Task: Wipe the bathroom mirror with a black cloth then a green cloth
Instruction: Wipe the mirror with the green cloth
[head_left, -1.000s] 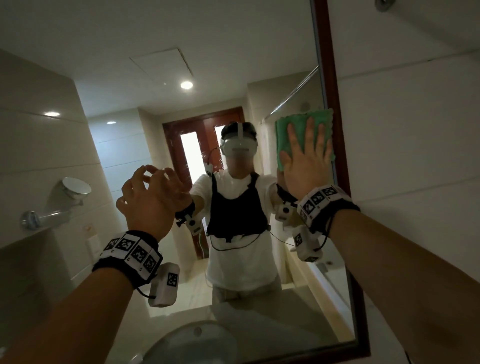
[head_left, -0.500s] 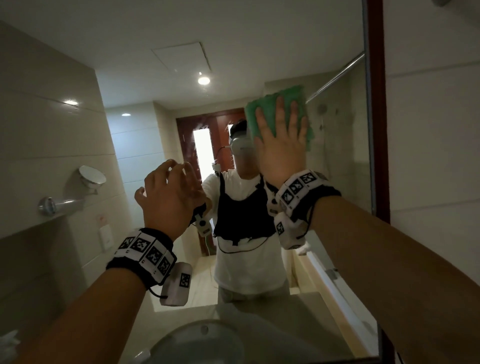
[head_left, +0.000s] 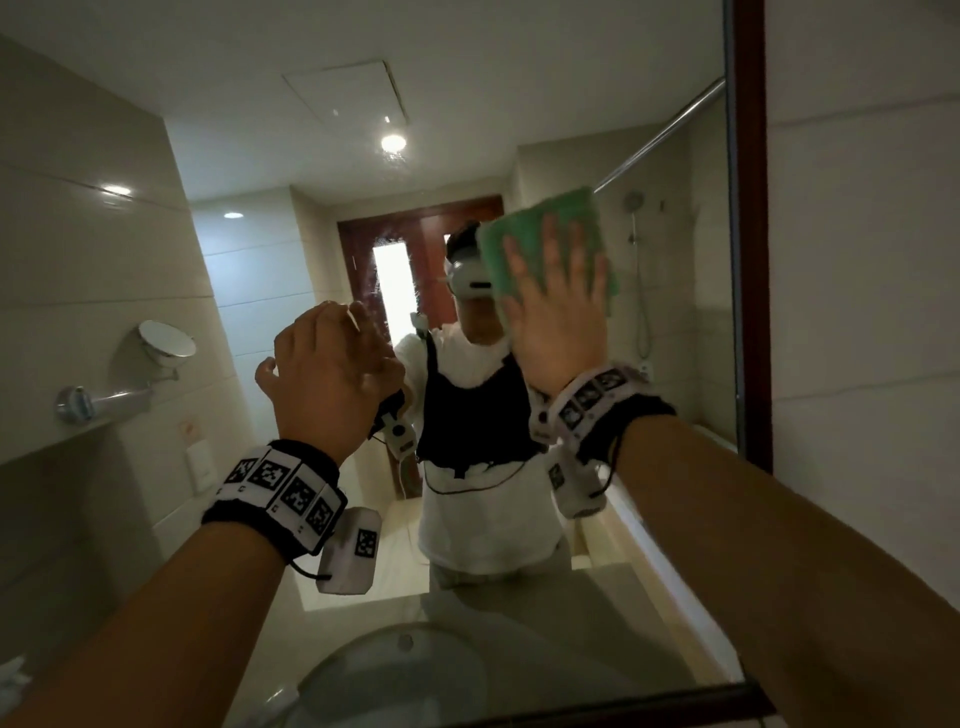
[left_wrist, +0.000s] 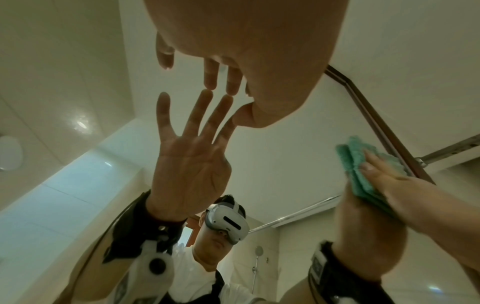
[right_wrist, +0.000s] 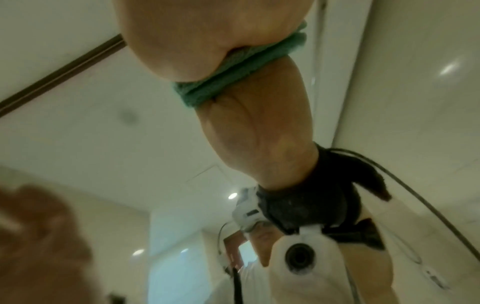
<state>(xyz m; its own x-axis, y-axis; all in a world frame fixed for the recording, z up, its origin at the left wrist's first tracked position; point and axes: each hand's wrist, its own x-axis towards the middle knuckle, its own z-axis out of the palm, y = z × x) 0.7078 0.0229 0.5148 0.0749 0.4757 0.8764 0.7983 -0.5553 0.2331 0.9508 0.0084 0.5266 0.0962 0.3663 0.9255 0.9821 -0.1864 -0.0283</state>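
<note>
A folded green cloth (head_left: 540, 228) lies flat on the glass of the bathroom mirror (head_left: 675, 322), at the height of my reflected head. My right hand (head_left: 558, 312) presses it there with palm and straight, spread fingers. The right wrist view shows the green cloth (right_wrist: 233, 82) squeezed between my right hand (right_wrist: 207, 30) and its reflection. My left hand (head_left: 332, 374) is raised lower and to the left, holding nothing. In the left wrist view my left hand (left_wrist: 246, 51) touches the glass with its fingertips, with the green cloth (left_wrist: 379, 156) off to the right. No black cloth is in view.
The mirror's dark wooden frame (head_left: 750, 260) runs down the right side, with a tiled wall (head_left: 857, 312) beyond it. A round basin (head_left: 395, 670) sits below the glass. Reflected in the mirror are a round wall-mounted mirror (head_left: 166, 338) and a shower rail.
My right hand has slid the green cloth leftward across the glass, away from the frame. My left hand has stayed against the mirror, and my view has shifted.
</note>
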